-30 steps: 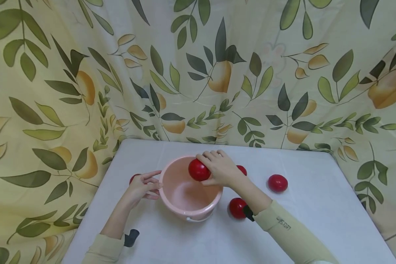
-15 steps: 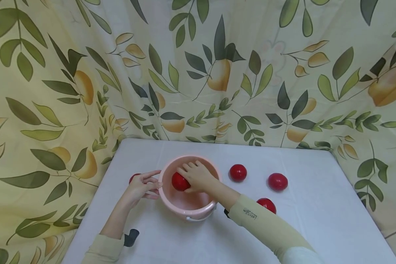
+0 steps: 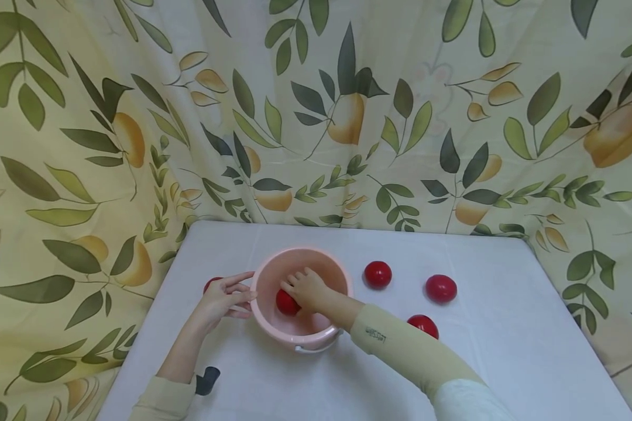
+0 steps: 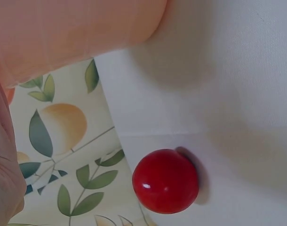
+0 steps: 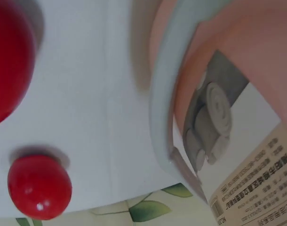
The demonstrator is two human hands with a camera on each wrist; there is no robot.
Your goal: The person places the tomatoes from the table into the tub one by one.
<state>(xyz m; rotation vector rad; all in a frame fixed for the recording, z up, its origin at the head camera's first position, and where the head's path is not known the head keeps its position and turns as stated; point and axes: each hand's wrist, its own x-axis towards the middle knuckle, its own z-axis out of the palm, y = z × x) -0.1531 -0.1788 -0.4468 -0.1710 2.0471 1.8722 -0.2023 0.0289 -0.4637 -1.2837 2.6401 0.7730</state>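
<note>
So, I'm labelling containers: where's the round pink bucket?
In the head view, the bucket stands just left of centre on the white table, left hand at its rim, right hand inside.

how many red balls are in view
5: one red ball in the pink bucket, held by the right hand; one partly behind the left hand; three on the table, right of the bucket. The right hand may hide more.

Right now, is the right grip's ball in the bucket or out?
In: the head view shows the red ball, held by the right grip, surrounded by the bucket wall.
</note>
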